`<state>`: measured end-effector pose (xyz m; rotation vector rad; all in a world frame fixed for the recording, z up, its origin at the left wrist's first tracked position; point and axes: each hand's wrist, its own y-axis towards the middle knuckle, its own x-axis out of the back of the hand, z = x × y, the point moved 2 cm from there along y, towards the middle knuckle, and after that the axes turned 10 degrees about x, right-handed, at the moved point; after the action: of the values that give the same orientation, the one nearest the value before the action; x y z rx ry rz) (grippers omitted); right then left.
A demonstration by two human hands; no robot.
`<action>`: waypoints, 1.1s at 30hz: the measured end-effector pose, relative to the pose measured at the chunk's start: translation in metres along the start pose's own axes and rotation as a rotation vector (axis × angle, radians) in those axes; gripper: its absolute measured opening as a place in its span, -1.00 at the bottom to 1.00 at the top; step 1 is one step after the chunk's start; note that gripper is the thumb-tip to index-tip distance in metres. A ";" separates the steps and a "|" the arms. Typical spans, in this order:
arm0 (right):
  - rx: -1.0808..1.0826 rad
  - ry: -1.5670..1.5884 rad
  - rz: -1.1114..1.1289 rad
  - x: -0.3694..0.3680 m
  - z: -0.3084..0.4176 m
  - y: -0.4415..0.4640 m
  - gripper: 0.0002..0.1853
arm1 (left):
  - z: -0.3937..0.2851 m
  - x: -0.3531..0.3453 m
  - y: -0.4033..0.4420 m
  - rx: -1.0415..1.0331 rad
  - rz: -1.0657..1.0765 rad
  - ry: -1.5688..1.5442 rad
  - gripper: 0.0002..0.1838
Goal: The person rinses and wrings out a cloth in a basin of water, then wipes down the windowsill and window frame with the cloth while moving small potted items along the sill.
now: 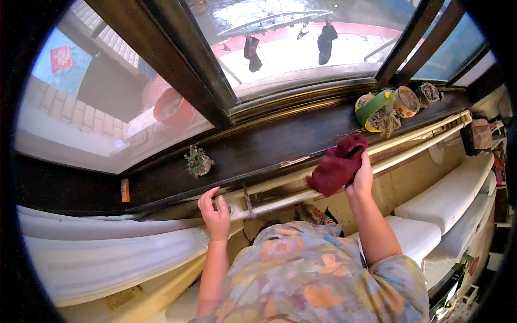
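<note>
My right hand (362, 180) is closed around a crumpled dark red cloth (338, 164), lifted over the front edge of the dark wooden windowsill (280, 141). Part of the fingers disappears behind the fabric. On the left, my left hand (215, 212) holds nothing, its fingers apart, beside the end of the cream-coloured pipes (269, 204) that run below the sill. A small potted plant (199, 162) stands on the sill a little beyond that hand.
A green-handled pot (375, 107) and two more pots, one orange-patterned (406, 102), stand at the sill's right end. A small orange box (125, 190) is at the left. White curtain (118, 255) hangs lower left; white cushions (444, 194) lie right. Window frames (177, 59) rise behind.
</note>
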<state>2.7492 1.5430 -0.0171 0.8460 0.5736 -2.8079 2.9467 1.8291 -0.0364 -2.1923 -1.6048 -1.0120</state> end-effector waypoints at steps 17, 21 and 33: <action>-0.820 0.032 0.136 -0.025 -0.168 -0.027 -0.77 | 0.013 -0.004 0.003 0.170 0.271 -0.293 -0.80; -0.807 0.002 0.141 -0.008 -0.112 0.006 -0.76 | -0.003 -0.014 0.007 0.209 0.280 -0.359 -0.80; -0.765 -0.003 0.063 0.078 -0.019 0.107 -0.75 | -0.058 -0.067 0.009 0.228 0.231 -0.389 -0.85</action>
<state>2.7211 1.4498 -0.1093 0.6619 1.4443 -2.2168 2.9217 1.7439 -0.0363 -2.4402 -1.4729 -0.3340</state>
